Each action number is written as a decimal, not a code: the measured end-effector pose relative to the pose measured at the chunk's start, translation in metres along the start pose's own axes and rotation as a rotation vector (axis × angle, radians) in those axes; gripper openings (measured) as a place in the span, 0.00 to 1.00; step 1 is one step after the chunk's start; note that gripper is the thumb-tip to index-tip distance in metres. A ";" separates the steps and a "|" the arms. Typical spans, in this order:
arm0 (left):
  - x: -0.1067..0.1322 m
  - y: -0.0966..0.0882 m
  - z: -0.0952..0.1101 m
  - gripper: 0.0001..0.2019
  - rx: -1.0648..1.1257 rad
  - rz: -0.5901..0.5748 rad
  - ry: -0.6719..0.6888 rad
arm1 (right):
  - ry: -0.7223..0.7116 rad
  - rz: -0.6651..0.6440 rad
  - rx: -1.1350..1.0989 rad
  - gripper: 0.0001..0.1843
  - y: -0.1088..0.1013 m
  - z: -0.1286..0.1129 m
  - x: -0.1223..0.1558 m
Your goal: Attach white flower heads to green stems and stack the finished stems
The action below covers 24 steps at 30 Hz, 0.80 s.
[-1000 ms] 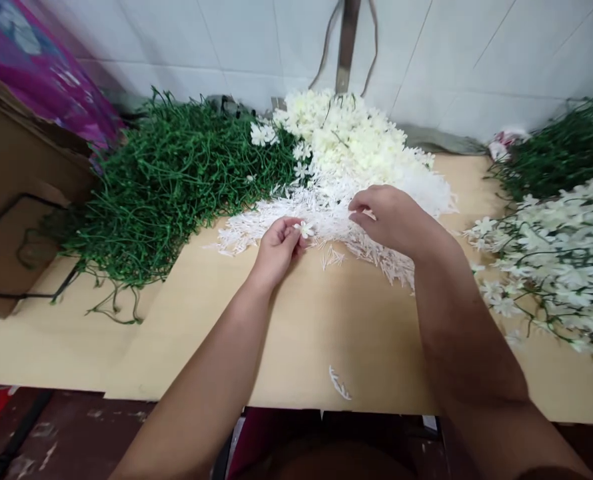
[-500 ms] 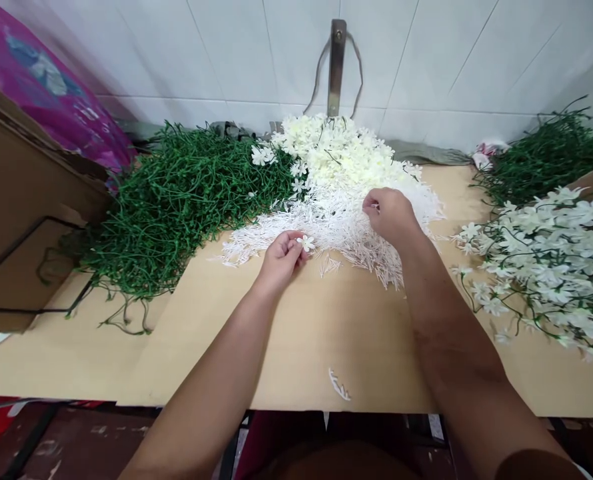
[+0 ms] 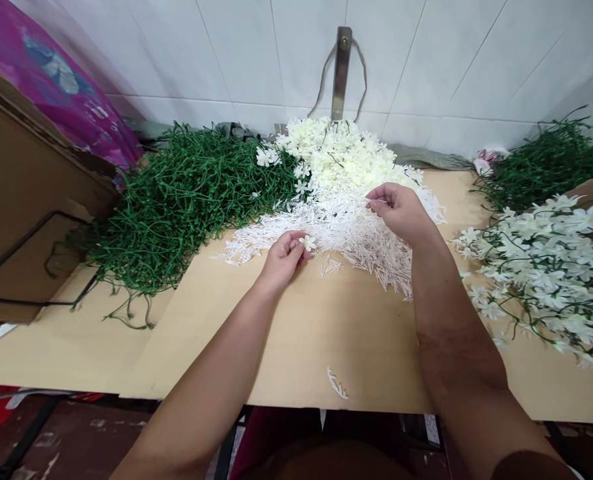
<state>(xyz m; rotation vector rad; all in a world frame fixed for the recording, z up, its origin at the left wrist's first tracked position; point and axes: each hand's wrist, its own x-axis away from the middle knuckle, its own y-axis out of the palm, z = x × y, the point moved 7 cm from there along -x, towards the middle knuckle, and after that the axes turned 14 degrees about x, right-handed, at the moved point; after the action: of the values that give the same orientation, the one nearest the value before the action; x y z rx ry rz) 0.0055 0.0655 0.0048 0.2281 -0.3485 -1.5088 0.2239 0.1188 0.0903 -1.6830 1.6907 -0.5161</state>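
My left hand point(image 3: 282, 259) is closed in a pinch on a small white artificial flower point(image 3: 308, 243), its petals facing up beside the thumb. My right hand point(image 3: 399, 208) hovers over the heap of thin white plastic sticks point(image 3: 346, 230), thumb and fingertips pinched together. Whatever sits between those fingertips is too small to make out. Behind the sticks, loose cream-white flower heads point(image 3: 341, 150) are piled against the wall. A few sticks point(image 3: 330, 265) lie apart in front of the heap, between my hands.
Green plastic stems point(image 3: 196, 193) are heaped on the left, beside a cardboard box point(image 3: 21, 200). On the right lie assembled white flowers on stems point(image 3: 566, 260) and more green stems point(image 3: 551, 163). A white toothed strip point(image 3: 337, 383) is near the front edge of the board point(image 3: 216, 333).
My right hand has shifted slightly right, its pinched fingertips now reaching leftward above the sticks. My left hand keeps the flower almost in place. The view has tilted a little.
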 end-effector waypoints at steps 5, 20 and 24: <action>0.000 0.001 0.000 0.10 -0.006 -0.016 -0.018 | 0.057 -0.041 -0.187 0.06 0.002 0.002 0.000; 0.012 0.012 0.016 0.14 -0.137 -0.023 0.261 | -0.018 -0.220 -0.349 0.30 0.047 -0.032 0.014; 0.016 0.019 0.008 0.16 0.017 -0.052 0.160 | -0.109 -0.346 -0.304 0.33 0.074 -0.049 0.027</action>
<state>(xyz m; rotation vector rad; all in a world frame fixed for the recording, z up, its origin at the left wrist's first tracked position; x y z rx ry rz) 0.0211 0.0513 0.0205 0.3712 -0.2294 -1.5283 0.1387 0.0895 0.0667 -2.2023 1.4601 -0.3262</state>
